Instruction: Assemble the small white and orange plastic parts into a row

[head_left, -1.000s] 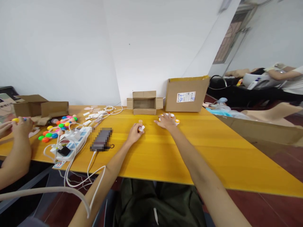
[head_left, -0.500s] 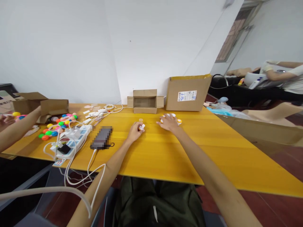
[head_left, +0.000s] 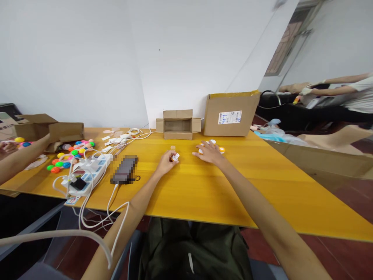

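My left hand (head_left: pixel 167 162) is closed round a small whitish thing (head_left: pixel 175 157), too small in view to name, above the wooden table (head_left: pixel 192 190). Just beyond its fingers shows a pale orange, round thing (head_left: pixel 173 148). To the right, my right hand (head_left: pixel 210 153) lies with fingers spread over several small round pieces in white and orange. One white round piece (head_left: pixel 213 142) peeks out past the fingers, and an orange one with a white middle (head_left: pixel 222 150) sits beside the hand. The palm hides part of the group.
A small open cardboard box (head_left: pixel 178 134) stands against the wall, beside a big closed carton (head_left: pixel 230 114). On the left lie a phone (head_left: pixel 126 170), a power strip (head_left: pixel 93 175) with white cables, and colourful balls (head_left: pixel 67 165). Another person's arm (head_left: pixel 26 157) reaches toward an open box (head_left: pixel 66 132).
Both my hands stay almost where they were. At the far right, the other person's gloved hands have moved left and lower.
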`<state>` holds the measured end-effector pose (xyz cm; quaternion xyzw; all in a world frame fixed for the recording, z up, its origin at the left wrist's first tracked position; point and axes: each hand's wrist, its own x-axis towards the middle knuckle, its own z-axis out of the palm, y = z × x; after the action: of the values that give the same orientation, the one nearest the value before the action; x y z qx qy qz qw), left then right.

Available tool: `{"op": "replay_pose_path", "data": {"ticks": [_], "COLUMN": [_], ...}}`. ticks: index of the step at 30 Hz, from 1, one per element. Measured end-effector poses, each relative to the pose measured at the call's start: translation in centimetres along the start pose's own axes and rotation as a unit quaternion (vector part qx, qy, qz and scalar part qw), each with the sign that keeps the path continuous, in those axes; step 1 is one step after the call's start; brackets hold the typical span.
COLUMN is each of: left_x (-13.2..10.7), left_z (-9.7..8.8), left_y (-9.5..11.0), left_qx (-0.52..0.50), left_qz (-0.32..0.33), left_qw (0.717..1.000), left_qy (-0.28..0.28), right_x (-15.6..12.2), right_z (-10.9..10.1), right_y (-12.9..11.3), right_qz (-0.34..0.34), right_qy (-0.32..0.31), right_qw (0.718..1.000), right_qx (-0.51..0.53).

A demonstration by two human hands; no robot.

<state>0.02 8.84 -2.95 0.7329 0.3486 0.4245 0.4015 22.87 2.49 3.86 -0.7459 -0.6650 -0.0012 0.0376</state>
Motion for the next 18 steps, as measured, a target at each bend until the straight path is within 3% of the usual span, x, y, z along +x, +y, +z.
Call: {"op": "replay_pose_path", "data": {"ticks": [8,18], "left_x": [-0.02,-0.17], "left_z": [0.12,0.11], "left_y": [0.05,0.57], "left_qx": [0.007,0.007], "left_qz": [0.003,-0.003], "left_qw": [1.000,1.000], "left_qy": [-0.007,-0.011], "right_x": [0.22,0.67], "right_z": [-0.79,0.08], "right_y": [-0.08,0.53], "right_qz": [0.014,0.001], "right_qy": [-0.025,0.009], "right_qw": [0.999,1.000], "right_qx": [0.021,0.028]}}
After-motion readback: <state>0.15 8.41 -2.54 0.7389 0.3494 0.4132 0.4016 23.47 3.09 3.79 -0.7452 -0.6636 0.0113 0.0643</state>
